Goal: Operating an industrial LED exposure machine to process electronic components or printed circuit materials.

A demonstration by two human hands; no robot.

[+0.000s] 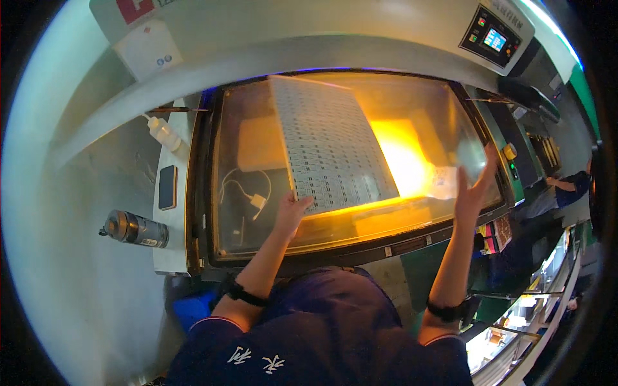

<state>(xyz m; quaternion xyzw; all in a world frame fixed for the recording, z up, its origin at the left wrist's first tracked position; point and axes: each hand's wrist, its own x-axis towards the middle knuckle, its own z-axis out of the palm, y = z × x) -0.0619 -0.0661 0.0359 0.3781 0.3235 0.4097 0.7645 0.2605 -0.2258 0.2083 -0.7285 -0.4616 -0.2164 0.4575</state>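
Observation:
A large, thin rectangular panel [335,148], pale grey with rows of small dark marks, is tilted over the glowing glass bed [257,235] of a machine. My left hand [293,211] grips the panel's near left corner, thumb on top. My right hand [473,190] is raised at the right side of the bed, away from the panel, with fingers spread and nothing visible in them. Close beside its fingers is a small whitish square [443,183]; I cannot tell whether it is a loose piece or a label. Bright yellow light shines up from under the glass.
On the left ledge are a white squeeze bottle [164,134], a phone [168,187] and a dark drinking bottle [136,229]. A white cable [248,193] shows within the bed. The machine's hood [309,38] and control screen [494,40] lie beyond. Another person [566,190] is at far right.

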